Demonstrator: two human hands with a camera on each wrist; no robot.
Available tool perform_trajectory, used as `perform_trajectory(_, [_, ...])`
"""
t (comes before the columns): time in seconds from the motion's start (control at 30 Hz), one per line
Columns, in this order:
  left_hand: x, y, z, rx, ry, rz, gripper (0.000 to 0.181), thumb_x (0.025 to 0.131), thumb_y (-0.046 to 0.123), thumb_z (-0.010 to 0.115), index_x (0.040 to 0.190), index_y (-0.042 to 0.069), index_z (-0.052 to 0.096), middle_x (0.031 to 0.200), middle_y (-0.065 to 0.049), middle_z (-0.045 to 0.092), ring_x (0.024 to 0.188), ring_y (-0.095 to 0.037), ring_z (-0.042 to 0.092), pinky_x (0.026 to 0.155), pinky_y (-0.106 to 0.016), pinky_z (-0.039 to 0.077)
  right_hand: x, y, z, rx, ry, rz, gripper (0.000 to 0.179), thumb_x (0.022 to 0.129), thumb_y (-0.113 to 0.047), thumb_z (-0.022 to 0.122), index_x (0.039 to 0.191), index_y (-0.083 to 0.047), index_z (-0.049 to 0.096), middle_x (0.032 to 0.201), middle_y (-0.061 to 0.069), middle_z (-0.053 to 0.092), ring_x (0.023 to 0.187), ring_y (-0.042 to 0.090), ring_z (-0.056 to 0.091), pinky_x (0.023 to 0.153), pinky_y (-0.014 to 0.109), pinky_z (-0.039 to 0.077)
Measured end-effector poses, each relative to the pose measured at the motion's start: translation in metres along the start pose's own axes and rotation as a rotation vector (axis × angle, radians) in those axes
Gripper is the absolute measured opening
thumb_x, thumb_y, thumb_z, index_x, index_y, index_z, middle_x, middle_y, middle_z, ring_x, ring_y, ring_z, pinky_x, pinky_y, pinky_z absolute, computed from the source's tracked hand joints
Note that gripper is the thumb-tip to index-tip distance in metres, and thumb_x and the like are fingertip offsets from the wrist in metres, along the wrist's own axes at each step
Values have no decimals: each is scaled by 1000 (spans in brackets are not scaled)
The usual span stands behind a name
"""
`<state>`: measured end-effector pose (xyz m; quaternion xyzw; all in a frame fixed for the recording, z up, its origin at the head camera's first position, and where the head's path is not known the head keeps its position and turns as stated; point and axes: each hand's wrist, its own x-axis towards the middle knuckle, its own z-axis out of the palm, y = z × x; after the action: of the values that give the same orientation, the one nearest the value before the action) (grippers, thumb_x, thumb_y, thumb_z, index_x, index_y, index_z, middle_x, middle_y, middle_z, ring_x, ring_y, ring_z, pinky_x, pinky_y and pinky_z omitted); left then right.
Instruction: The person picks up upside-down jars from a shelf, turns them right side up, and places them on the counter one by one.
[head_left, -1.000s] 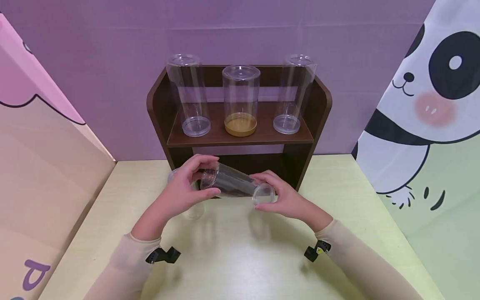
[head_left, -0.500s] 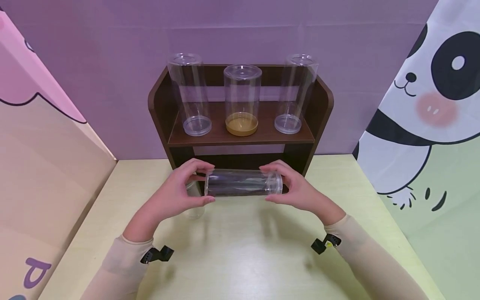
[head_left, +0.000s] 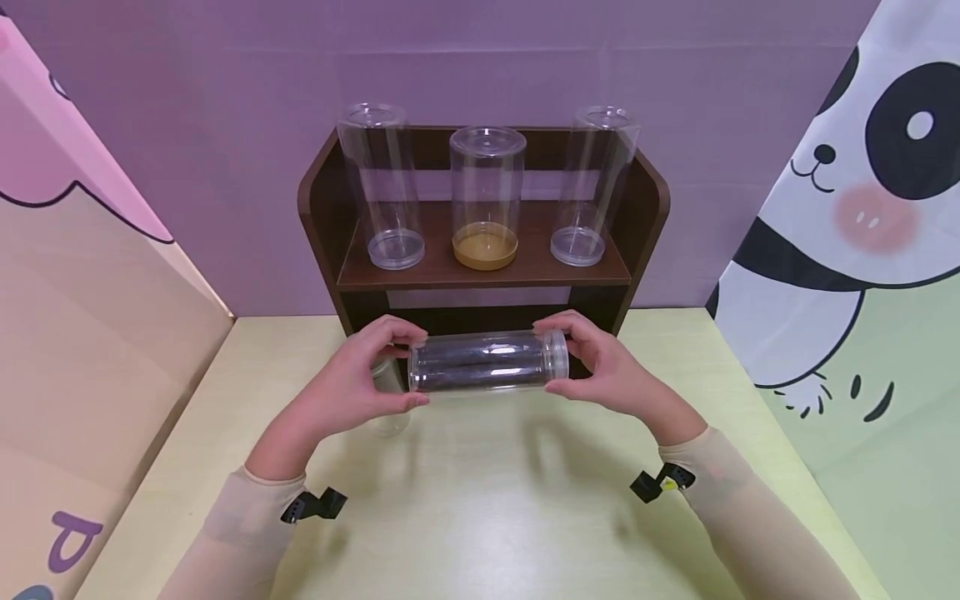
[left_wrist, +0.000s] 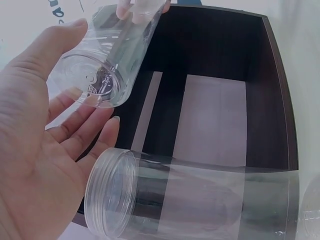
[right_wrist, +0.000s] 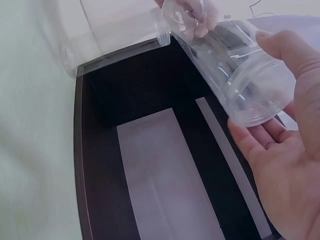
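A clear plastic jar with a clear lid is held sideways in the air, in front of the shelf. My left hand grips its base end between thumb and fingers; the base shows in the left wrist view beside the left fingertips. At the lidded end, my right hand pinches the rim with the thumb below and fingers above. In the right wrist view the lid sits against the right fingers. Partly hidden behind my left hand, a second clear jar stands on the table.
A dark brown two-tier shelf stands at the back of the table. On its upper tier are a clear-lidded jar at left, a gold-lidded jar in the middle and another clear-lidded jar at right, all upside down.
The held jar has swung from a slant, its lidded end low and toward me, to nearly level. My right hand has moved right and slightly up with the lid; my left hand has shifted little.
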<state>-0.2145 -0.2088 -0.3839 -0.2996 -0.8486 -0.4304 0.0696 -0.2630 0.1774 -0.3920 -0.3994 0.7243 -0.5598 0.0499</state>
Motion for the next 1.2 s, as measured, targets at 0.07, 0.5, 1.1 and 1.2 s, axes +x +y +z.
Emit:
perform_trajectory(0.07, [1, 0, 1, -1, 9, 7, 70, 82, 12, 101, 140, 12, 63, 138, 0, 64, 129, -20, 63, 110, -44, 57, 0, 0, -1, 54, 18, 13, 69, 90, 11, 83, 152, 1, 53, 149, 13, 56, 128, 27, 63, 106, 30, 58])
perform_trajectory(0.5, [4, 5, 15, 31, 1, -30, 74, 84, 19, 101, 147, 16, 61, 144, 3, 63, 129, -20, 66, 112, -51, 55, 7, -10, -9, 243, 135, -88, 71, 92, 20, 72, 158, 5, 50, 150, 7, 63, 132, 23, 63, 103, 26, 58])
perform_trajectory(1.1, [11, 4, 56, -62, -48, -99, 70, 85, 21, 100, 144, 14, 62, 135, 2, 64, 130, -20, 68, 114, -35, 54, 38, -38, -11, 212, 182, -109, 67, 94, -11, 89, 153, 2, 61, 152, 5, 63, 139, 29, 57, 106, 28, 57])
perform_trajectory(1.2, [12, 1, 67, -72, -57, -113, 71, 85, 22, 100, 145, 14, 63, 137, 2, 65, 131, -22, 68, 115, -38, 54, 43, -38, -7, 213, 155, -122, 84, 88, -35, 95, 152, 5, 59, 150, 5, 64, 136, 31, 57, 105, 29, 58])
